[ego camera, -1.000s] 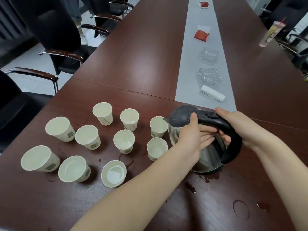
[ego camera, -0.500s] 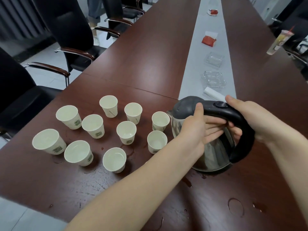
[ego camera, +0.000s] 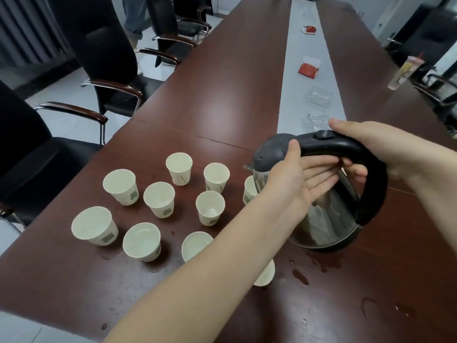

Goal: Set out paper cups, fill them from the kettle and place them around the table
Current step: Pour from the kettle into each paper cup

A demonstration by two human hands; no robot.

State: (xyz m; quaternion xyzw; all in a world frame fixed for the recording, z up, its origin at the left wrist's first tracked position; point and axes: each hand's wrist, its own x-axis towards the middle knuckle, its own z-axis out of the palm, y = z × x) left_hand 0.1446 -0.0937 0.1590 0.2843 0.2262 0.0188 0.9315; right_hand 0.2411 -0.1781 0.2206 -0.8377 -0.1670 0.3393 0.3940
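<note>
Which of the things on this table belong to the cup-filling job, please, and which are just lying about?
Job: paper cups, kettle, right hand on its handle, left hand against its body.
Lying about: red packets, glass dishes, drink cup with straw, chairs.

an office meeting room: long conference table (ego camera: 222, 100), black armchairs (ego camera: 103, 70).

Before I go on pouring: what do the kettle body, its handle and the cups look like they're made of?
Kettle: body looks like polished metal, probably steel; it mirrors the room and the left hand resting on it. Handle, gripped by the right hand: matte black, likely plastic, with a moulded button. Cups: thin white paper with small green prints, dull finish; any inner coating can't be told.
</note>
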